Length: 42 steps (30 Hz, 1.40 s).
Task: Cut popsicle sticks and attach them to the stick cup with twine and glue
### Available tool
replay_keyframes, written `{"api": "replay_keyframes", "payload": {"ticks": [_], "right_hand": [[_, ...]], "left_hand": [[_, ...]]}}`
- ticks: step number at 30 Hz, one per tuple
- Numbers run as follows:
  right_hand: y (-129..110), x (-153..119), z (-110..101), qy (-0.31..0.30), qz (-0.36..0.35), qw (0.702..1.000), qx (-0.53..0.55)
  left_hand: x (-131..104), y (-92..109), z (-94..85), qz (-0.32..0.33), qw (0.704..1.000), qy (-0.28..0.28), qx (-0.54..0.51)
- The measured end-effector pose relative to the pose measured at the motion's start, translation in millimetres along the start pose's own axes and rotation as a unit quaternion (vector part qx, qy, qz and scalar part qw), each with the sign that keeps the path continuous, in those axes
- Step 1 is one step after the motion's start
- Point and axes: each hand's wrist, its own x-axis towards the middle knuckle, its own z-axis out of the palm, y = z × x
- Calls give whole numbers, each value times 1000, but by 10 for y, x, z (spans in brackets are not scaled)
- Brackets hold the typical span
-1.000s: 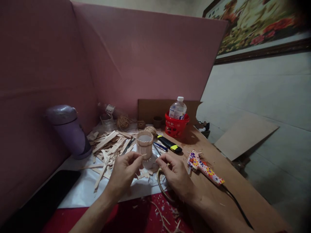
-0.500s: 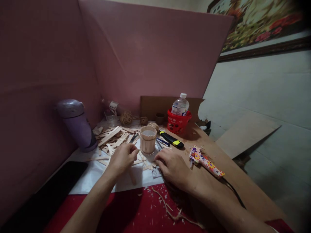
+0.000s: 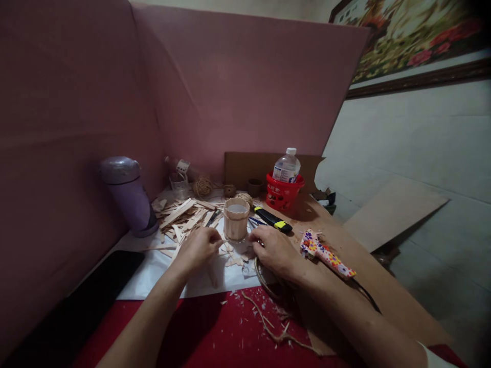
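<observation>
A small cup clad in upright wooden sticks (image 3: 236, 225) stands on white paper between my hands, a band around its upper part. My left hand (image 3: 201, 248) is just left of its base, thumb and fingers pinched together; what they hold, if anything, is too small to make out. On the cup's right, my right hand (image 3: 274, 250) has its fingers curled and fingertips close together, their contents hidden. Beneath that hand a curved, cord-like loop (image 3: 264, 281) shows. Wood scraps (image 3: 236, 255) lie in front of the cup.
Loose craft sticks (image 3: 184, 217) pile up at left, near a purple tumbler (image 3: 130, 199) and a black slab (image 3: 111, 276). To the right lie a utility knife (image 3: 273, 220) and a flowered glue gun (image 3: 326, 253). Behind stand a red bucket (image 3: 284, 191) with a bottle and a twine ball (image 3: 202, 187).
The view has shifted slightly. My left hand sits a little nearer the cup's base, and my right hand has risen slightly, with more of the loop beneath it showing. The cup stays standing.
</observation>
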Motion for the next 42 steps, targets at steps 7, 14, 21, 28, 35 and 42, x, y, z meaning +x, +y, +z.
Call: {"api": "replay_keyframes", "payload": {"ticks": [7,14,21,28,35,42], "right_hand": [[154,-78,112,7,-1,1000,22],[113,-136,137,5,-24,999,37],[-52,-212,163,-1,-105,994,-15],[-23,-212,234,6,-100,995,-1],[-6,-208,245,-9,-117,993,-1],[30,-175,212,1,-92,993,76]], "left_hand": [[-44,67,155,73,995,-17,-69],[-89,71,197,85,994,-14,-71],[-53,53,201,67,995,-15,-66],[-63,62,175,45,997,-6,-56],[-54,67,171,37,998,0,-49],[-33,51,180,36,998,7,-47]]}}
